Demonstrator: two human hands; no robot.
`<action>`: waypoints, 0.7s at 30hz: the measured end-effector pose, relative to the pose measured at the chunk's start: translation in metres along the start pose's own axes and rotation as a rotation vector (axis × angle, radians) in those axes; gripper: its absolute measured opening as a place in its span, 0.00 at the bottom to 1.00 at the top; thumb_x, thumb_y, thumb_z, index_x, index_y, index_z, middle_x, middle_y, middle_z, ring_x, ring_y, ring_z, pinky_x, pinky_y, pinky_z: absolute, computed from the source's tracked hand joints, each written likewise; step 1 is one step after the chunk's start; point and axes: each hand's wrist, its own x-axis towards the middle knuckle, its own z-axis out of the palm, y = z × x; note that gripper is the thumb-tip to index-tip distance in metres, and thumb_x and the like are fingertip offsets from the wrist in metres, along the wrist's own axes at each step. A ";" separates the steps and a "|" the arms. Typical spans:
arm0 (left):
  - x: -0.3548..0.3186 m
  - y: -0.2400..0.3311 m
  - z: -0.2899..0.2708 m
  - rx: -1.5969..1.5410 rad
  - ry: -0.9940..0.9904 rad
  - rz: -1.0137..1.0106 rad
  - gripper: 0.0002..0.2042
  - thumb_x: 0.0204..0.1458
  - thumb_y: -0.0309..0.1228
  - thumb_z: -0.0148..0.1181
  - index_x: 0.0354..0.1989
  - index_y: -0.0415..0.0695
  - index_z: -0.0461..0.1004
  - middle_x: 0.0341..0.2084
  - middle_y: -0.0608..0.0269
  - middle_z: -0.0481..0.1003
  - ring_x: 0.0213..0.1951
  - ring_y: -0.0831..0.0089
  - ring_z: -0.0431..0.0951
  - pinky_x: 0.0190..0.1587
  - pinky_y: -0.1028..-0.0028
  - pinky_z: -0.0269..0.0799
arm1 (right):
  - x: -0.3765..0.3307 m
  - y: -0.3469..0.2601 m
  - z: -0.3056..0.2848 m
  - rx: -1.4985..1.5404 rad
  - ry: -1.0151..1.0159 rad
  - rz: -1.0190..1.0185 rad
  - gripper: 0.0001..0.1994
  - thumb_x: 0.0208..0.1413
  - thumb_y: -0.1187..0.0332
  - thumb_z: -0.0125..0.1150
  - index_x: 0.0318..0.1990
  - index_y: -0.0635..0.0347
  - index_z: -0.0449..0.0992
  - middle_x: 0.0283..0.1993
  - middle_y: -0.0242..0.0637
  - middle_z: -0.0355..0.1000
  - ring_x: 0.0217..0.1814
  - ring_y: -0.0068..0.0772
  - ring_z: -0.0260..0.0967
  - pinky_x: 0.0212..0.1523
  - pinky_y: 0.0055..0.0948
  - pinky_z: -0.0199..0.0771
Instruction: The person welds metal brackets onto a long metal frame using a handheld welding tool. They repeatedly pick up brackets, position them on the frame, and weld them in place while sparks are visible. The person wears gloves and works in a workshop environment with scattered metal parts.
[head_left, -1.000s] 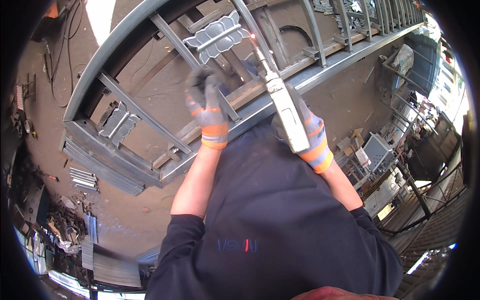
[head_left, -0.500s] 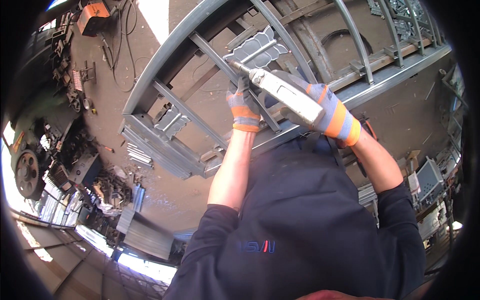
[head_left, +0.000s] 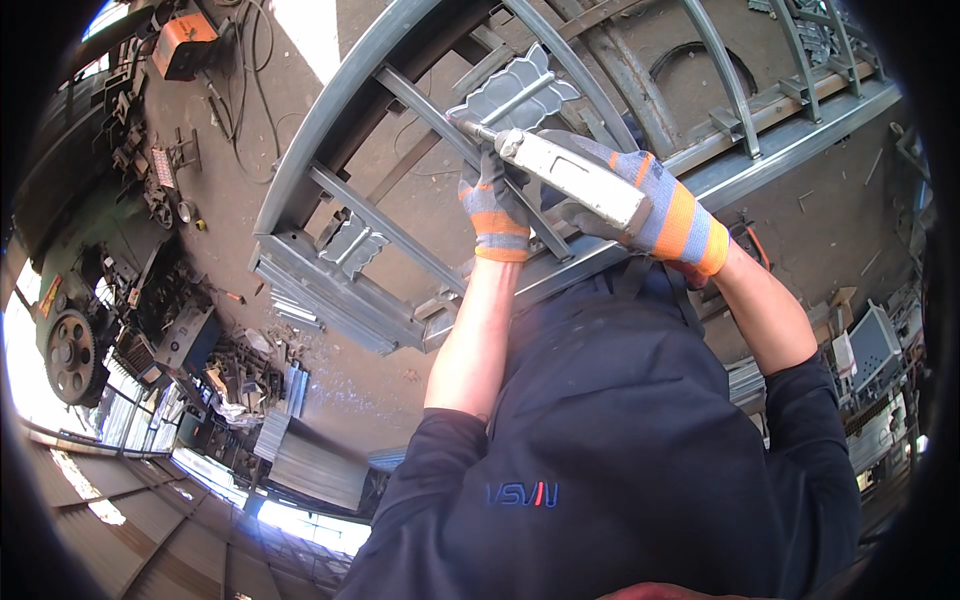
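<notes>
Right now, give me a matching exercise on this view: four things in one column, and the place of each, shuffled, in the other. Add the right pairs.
Things
1. Pale handheld tool
2. Orange box
3. Toothed wheel
4. Left hand

Places
A. At the far left of the view
B. Close to the tool's narrow front end
C. In the grasp of the gloved right hand
D. Near the top left of the view

Right pairs: 1-C, 2-D, 3-A, 4-B
</notes>
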 end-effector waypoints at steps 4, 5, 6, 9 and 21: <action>-0.002 0.004 0.005 -0.172 0.042 -0.073 0.12 0.67 0.40 0.66 0.46 0.43 0.80 0.28 0.67 0.78 0.26 0.77 0.76 0.27 0.73 0.71 | -0.003 0.000 -0.004 0.068 -0.077 0.161 0.35 0.60 0.69 0.72 0.74 0.64 0.67 0.63 0.49 0.79 0.59 0.45 0.81 0.61 0.35 0.78; -0.002 0.005 0.006 -0.155 0.066 -0.092 0.12 0.68 0.39 0.66 0.45 0.43 0.80 0.28 0.67 0.78 0.26 0.77 0.76 0.27 0.74 0.71 | -0.003 0.000 -0.004 0.076 -0.089 0.179 0.35 0.60 0.69 0.72 0.74 0.64 0.68 0.64 0.49 0.79 0.59 0.45 0.81 0.61 0.35 0.78; -0.002 0.007 0.007 -0.146 0.066 -0.088 0.12 0.68 0.39 0.66 0.45 0.43 0.80 0.28 0.67 0.78 0.25 0.77 0.76 0.27 0.74 0.71 | -0.003 0.000 -0.004 0.085 -0.101 0.198 0.35 0.61 0.69 0.72 0.74 0.64 0.68 0.65 0.49 0.78 0.60 0.45 0.80 0.62 0.35 0.78; -0.003 0.011 0.009 -0.125 0.068 -0.093 0.12 0.69 0.39 0.65 0.45 0.41 0.80 0.28 0.67 0.79 0.25 0.77 0.76 0.27 0.74 0.71 | -0.002 -0.003 -0.002 0.067 -0.073 0.136 0.34 0.61 0.68 0.73 0.74 0.64 0.68 0.66 0.49 0.77 0.63 0.45 0.79 0.63 0.36 0.77; 0.000 0.000 -0.003 -0.051 -0.002 -0.111 0.19 0.71 0.47 0.60 0.51 0.41 0.79 0.38 0.66 0.82 0.38 0.75 0.83 0.39 0.71 0.79 | 0.002 -0.010 0.002 0.040 0.018 0.001 0.36 0.60 0.66 0.75 0.75 0.62 0.67 0.66 0.47 0.78 0.66 0.47 0.79 0.66 0.37 0.76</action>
